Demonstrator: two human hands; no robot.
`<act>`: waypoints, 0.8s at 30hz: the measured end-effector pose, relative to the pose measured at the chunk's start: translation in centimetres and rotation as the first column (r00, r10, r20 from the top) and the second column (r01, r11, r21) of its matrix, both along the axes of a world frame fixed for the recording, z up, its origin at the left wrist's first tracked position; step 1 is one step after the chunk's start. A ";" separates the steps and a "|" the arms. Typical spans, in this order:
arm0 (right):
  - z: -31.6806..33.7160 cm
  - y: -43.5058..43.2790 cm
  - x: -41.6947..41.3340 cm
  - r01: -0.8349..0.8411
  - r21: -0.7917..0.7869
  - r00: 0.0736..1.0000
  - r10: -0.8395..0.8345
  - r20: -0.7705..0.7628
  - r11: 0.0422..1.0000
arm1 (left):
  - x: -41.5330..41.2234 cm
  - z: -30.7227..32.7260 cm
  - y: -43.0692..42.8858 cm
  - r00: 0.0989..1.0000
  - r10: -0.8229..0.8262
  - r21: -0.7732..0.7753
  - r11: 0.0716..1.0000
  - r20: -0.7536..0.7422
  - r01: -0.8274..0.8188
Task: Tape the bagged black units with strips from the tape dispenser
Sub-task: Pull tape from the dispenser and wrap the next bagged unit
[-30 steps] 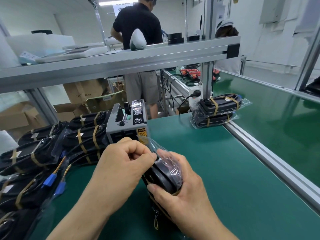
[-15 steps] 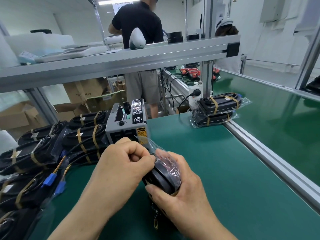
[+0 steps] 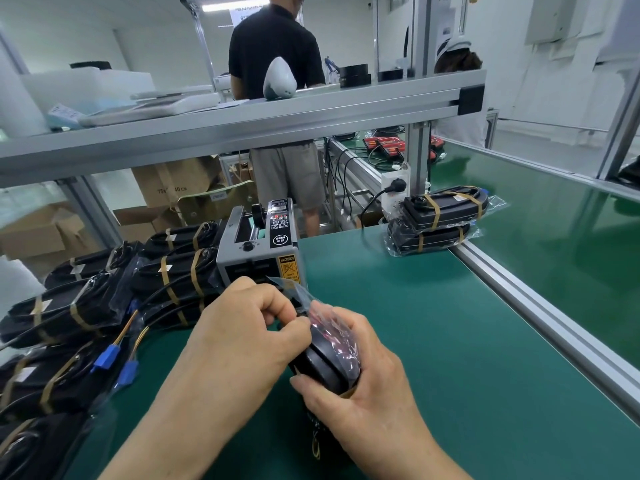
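A bagged black unit [image 3: 325,365] stands on end on the green mat, just in front of the grey tape dispenser [image 3: 259,247]. My right hand [image 3: 367,393] grips the unit from the right and below, fingers curled round it. My left hand [image 3: 242,330] pinches the clear bag flap at the unit's top. Whether a tape strip is between those fingers is hidden. A pile of bagged black units [image 3: 86,306] with tan tape bands lies at the left. Two taped units [image 3: 440,220] are stacked at the far right by the rail.
An aluminium rail [image 3: 540,306] borders the mat on the right, with a green conveyor belt [image 3: 554,220] beyond. A metal shelf [image 3: 242,123] spans overhead. A person in a black shirt [image 3: 277,50] stands behind the bench. Blue-tipped wires [image 3: 117,358] stick out of the left pile.
Both hands stay on the bagged unit. My left fingers have shifted slightly on the bag flap, and the view has tilted a little.
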State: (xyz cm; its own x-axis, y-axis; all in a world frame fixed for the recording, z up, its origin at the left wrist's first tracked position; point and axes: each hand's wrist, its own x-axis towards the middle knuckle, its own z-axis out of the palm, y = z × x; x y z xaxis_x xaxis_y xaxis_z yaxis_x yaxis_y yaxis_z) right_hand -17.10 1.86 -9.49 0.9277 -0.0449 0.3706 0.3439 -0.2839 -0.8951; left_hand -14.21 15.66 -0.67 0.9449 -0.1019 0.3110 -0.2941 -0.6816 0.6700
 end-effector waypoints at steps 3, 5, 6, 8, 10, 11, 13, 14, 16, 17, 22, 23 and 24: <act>0.0 0.1 -0.1 -0.003 -0.006 1.000 0.003 0.005 1.000 | -0.1 -0.3 0.2 1.000 0.022 -0.005 1.000 -0.007 -0.022; 0.0 0.1 0.0 0.001 -0.003 1.000 -0.001 0.008 1.000 | -0.1 -0.4 0.4 0.999 0.040 -0.008 0.999 -0.018 -0.040; 0.0 0.1 0.0 0.002 -0.002 1.000 -0.002 0.008 1.000 | -0.1 -0.4 0.5 0.998 0.050 -0.013 0.999 -0.026 -0.050; 0.0 0.1 -0.1 -0.001 -0.004 1.000 0.001 0.008 1.000 | 0.0 -0.7 0.6 0.996 0.072 -0.036 0.997 -0.045 -0.073; -0.1 0.1 -0.1 -0.004 -0.008 1.000 0.004 0.008 1.000 | -0.1 -1.0 0.6 0.995 0.084 -0.083 0.993 -0.059 -0.088; -0.1 0.0 0.0 -0.004 -0.007 1.000 0.004 0.009 1.000 | -0.2 -1.2 0.6 0.995 0.080 -0.112 0.990 -0.057 -0.086; -0.3 0.0 0.0 0.002 -0.007 1.000 -0.002 0.016 1.000 | -0.5 -1.8 0.4 0.997 0.074 -0.159 0.984 -0.017 -0.075; -0.3 0.0 0.1 0.004 -0.008 1.000 -0.004 0.023 1.000 | -0.7 -2.0 0.3 0.997 0.073 -0.166 0.984 0.029 -0.067; -0.3 0.0 0.1 0.007 -0.003 0.999 -0.007 0.032 1.000 | -1.2 -2.6 0.1 0.984 0.063 -0.147 0.988 0.165 -0.038; -0.3 0.1 0.1 0.009 0.003 0.999 -0.009 0.035 1.000 | -1.4 -2.7 0.0 0.969 0.049 -0.124 0.992 0.241 -0.020; -0.2 0.0 0.1 0.017 0.042 0.998 -0.019 0.052 0.999 | -2.0 -4.4 -0.4 0.850 -0.030 0.045 0.999 0.526 0.008; -0.2 -0.1 0.2 0.013 0.052 0.998 -0.016 0.054 0.999 | -2.2 -4.8 -0.5 0.845 -0.043 0.050 0.999 0.533 0.020; -0.1 -0.1 0.2 0.008 0.064 0.998 -0.012 0.056 0.998 | -2.3 -5.1 -0.6 0.849 -0.045 0.035 0.999 0.526 0.031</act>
